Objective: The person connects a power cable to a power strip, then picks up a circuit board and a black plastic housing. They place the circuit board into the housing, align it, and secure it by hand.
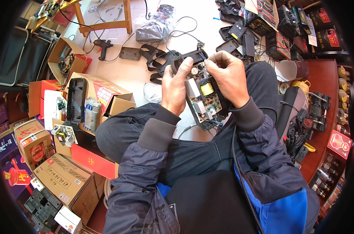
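Above my lap I hold an opened black plastic case (190, 102) with a circuit board (213, 104) in it. A yellow-wound transformer (206, 89), pale metal heat sinks and small parts stand on the board. My left hand (174, 86) is closed round the case's left side, thumb laid along its upper edge. At the upper right of the board, my right hand (228, 76) is pinched, thumb against forefinger. A blue wire runs close to its fingertips; whether they hold it is hidden. Blue and white wires (215, 121) show at the board's lower end.
A glue gun (103, 49), black straps (155, 58) and a bagged black unit (150, 34) lie on the floor ahead. Cardboard boxes (64, 177) crowd the left, with a black case shell (76, 99). Right are cables (296, 132) and a reddish-brown cabinet (321, 85). Black cases (237, 31) lie far right.
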A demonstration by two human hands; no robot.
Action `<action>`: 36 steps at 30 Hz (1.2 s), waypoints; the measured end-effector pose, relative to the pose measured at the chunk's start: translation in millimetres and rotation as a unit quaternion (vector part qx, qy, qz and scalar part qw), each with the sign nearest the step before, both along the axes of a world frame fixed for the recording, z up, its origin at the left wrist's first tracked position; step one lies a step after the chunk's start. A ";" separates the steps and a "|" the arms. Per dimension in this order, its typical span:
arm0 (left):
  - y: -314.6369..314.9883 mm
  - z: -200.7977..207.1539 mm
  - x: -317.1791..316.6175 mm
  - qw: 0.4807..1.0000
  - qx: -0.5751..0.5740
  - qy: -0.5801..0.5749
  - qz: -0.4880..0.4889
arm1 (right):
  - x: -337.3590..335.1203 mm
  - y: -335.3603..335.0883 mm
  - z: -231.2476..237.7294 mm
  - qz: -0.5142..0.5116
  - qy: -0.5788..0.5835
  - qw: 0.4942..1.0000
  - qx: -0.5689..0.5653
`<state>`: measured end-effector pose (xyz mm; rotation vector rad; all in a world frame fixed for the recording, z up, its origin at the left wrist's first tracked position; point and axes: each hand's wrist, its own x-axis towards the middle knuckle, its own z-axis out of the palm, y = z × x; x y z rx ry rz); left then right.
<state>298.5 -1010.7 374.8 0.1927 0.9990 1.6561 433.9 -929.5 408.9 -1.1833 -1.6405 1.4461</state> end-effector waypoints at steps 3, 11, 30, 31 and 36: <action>-0.9 -1.8 2.7 1.000 -0.010 0.021 0.012 | -2.3 -1.6 0.7 -0.012 -0.027 0.999 0.027; -3.2 -5.9 4.7 0.997 -0.017 0.069 0.022 | -10.7 -8.6 3.6 -0.026 -0.069 0.993 0.097; -7.3 3.3 5.9 0.996 -0.003 0.072 0.047 | -15.9 -1.5 -1.4 0.003 -0.142 0.909 0.391; -7.1 3.5 5.6 0.997 -0.001 0.069 0.045 | -15.9 -0.8 -1.3 0.007 -0.142 0.906 0.399; -6.8 4.3 6.3 0.996 -0.006 0.078 0.046 | -14.4 -0.2 -1.2 0.015 -0.141 0.910 0.389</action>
